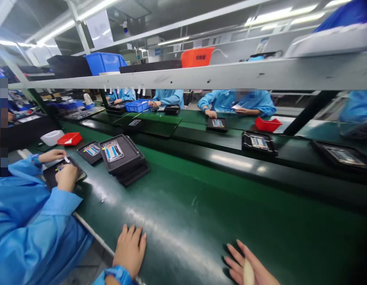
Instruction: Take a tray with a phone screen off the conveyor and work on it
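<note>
My left hand lies palm down on the green workbench by its front edge, fingers stretched out, holding nothing. A blue band circles the wrist. At the bottom right, my right hand is turned partly on its side over the bench, its fingers spread apart. A cream-coloured cover, which looks like a finger cot, is on its thumb. Farther off to the left stands a stack of black trays, the top one holding blue and silver flat parts. Neither hand touches it.
At left, a co-worker in a blue smock handles a black tray. Red bin and white bowl stand behind. Trays such as this black tray lie along the middle strip. A shelf crosses above; several people sit opposite.
</note>
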`<action>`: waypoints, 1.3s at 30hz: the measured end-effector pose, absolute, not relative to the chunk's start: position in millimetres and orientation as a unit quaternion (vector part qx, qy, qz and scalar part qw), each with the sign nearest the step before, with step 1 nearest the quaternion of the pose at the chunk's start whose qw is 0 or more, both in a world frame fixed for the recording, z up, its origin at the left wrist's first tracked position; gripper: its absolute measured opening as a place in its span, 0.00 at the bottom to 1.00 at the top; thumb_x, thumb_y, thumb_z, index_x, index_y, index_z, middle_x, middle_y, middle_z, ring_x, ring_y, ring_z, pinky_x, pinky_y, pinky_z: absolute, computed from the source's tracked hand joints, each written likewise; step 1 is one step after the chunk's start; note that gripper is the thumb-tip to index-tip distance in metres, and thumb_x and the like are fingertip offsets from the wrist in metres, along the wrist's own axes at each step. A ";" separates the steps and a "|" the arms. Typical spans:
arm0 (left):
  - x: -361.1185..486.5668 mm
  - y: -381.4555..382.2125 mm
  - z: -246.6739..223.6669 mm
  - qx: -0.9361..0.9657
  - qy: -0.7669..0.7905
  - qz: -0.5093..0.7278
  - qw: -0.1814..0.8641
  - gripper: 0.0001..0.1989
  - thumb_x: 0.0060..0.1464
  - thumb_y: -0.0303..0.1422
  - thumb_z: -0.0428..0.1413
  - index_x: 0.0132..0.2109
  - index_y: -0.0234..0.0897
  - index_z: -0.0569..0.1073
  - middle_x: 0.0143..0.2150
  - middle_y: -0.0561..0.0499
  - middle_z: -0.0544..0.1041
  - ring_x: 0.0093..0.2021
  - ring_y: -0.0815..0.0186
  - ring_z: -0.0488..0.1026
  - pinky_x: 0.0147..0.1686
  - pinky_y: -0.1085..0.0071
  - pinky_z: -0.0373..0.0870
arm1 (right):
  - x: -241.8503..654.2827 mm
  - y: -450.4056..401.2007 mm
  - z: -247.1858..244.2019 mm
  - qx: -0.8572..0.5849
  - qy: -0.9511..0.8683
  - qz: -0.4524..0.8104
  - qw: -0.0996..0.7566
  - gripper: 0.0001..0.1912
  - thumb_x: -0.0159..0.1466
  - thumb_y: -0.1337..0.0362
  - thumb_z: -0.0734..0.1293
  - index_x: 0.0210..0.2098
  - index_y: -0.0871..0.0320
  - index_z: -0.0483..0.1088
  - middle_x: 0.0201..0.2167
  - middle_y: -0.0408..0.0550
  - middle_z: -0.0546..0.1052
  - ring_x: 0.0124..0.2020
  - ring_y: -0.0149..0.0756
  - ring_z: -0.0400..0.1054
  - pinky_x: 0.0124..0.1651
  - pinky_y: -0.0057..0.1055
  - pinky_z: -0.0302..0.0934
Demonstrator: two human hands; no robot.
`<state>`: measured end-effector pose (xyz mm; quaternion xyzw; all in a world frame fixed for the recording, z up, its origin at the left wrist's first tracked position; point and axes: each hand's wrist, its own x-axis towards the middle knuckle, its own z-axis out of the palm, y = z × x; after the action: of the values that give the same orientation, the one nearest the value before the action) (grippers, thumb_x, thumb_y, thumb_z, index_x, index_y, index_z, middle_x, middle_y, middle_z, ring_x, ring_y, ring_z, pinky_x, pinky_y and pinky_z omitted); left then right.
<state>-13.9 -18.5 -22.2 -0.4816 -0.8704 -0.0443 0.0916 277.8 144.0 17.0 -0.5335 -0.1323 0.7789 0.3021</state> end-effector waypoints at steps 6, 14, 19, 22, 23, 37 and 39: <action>-15.5 -19.2 -23.8 -0.481 -0.872 -0.037 0.083 0.17 0.52 0.39 0.44 0.44 0.41 0.72 0.45 0.49 0.71 0.50 0.52 0.61 0.46 0.59 0.60 | 277.7 143.5 12.6 -0.521 -0.138 0.782 0.313 0.29 0.46 0.64 0.71 0.46 0.48 0.60 0.46 0.46 0.67 0.35 0.42 0.69 0.31 0.37 0.67; -16.9 -18.6 -22.7 -0.477 -0.874 -0.058 0.070 0.18 0.51 0.40 0.44 0.44 0.39 0.72 0.45 0.48 0.71 0.50 0.53 0.60 0.47 0.59 0.59 | 276.7 141.7 14.9 -0.514 -0.149 0.782 0.320 0.30 0.46 0.64 0.71 0.47 0.50 0.58 0.42 0.46 0.70 0.32 0.39 0.69 0.30 0.35 0.67; -17.4 -19.2 -21.5 -0.478 -0.875 -0.050 0.055 0.19 0.51 0.40 0.43 0.45 0.40 0.71 0.46 0.49 0.71 0.51 0.52 0.60 0.47 0.58 0.60 | 275.8 141.0 19.1 -0.510 -0.148 0.787 0.314 0.30 0.48 0.62 0.70 0.49 0.49 0.56 0.42 0.45 0.71 0.31 0.38 0.69 0.30 0.35 0.66; -17.2 -19.6 -22.1 -0.478 -0.875 -0.053 0.055 0.19 0.51 0.40 0.43 0.45 0.40 0.71 0.46 0.49 0.71 0.51 0.53 0.60 0.47 0.58 0.59 | 275.1 141.3 19.9 -0.512 -0.146 0.786 0.314 0.30 0.48 0.62 0.70 0.48 0.49 0.56 0.41 0.44 0.71 0.31 0.38 0.69 0.30 0.35 0.66; -16.9 -19.5 -21.9 -0.478 -0.875 -0.054 0.054 0.19 0.52 0.40 0.43 0.45 0.40 0.71 0.46 0.48 0.71 0.51 0.53 0.59 0.47 0.58 0.59 | 275.1 141.4 19.9 -0.511 -0.145 0.787 0.314 0.30 0.48 0.63 0.70 0.48 0.49 0.56 0.41 0.44 0.71 0.31 0.38 0.69 0.30 0.35 0.66; -12.9 -16.1 -13.4 -0.465 -0.883 -0.052 0.038 0.18 0.51 0.40 0.44 0.44 0.40 0.72 0.45 0.49 0.71 0.51 0.52 0.60 0.47 0.58 0.60 | 275.3 141.6 19.7 -0.510 -0.148 0.786 0.316 0.29 0.49 0.63 0.70 0.48 0.50 0.57 0.41 0.44 0.71 0.31 0.37 0.69 0.30 0.34 0.66; -12.1 -16.3 -12.7 -0.465 -0.883 -0.052 0.039 0.18 0.51 0.40 0.44 0.44 0.40 0.72 0.46 0.48 0.71 0.51 0.52 0.60 0.47 0.58 0.59 | 275.3 141.7 19.5 -0.508 -0.147 0.788 0.315 0.29 0.48 0.63 0.70 0.48 0.50 0.57 0.41 0.44 0.71 0.31 0.37 0.69 0.30 0.34 0.66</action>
<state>-12.1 -16.3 -12.7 -0.4649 -0.8830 -0.0518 0.0386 275.3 141.7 19.5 -0.5083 -0.1472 0.7879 0.3150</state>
